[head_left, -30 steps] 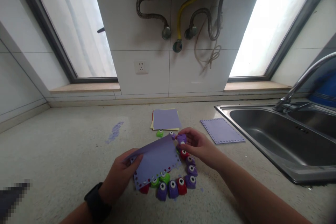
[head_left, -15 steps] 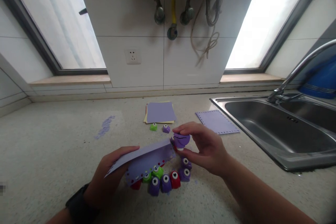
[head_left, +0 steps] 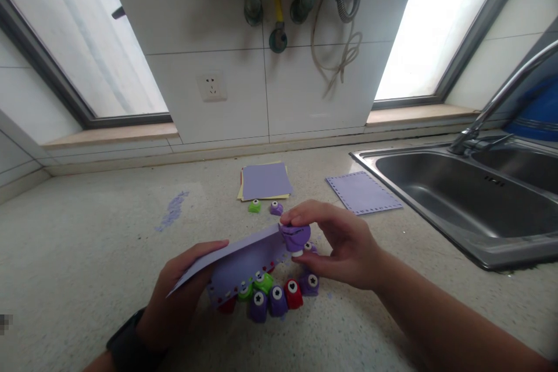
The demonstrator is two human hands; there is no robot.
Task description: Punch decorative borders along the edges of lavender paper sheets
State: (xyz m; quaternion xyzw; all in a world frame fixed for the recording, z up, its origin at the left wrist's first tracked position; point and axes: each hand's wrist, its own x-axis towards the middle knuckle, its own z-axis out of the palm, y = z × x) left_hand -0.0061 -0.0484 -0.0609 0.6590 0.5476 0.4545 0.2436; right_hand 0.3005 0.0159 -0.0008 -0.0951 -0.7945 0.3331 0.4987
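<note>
Paper punch [head_left: 295, 237], purple: pinched in my right fingers [head_left: 305, 213], now astride a corner of the lilac sheet [head_left: 244, 257]; left fingers [head_left: 204, 247] grasp that sheet.

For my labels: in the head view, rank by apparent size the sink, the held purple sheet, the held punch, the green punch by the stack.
1. sink
2. purple sheet
3. held punch and green punch: unranked; the held one is nearer the camera.
</note>
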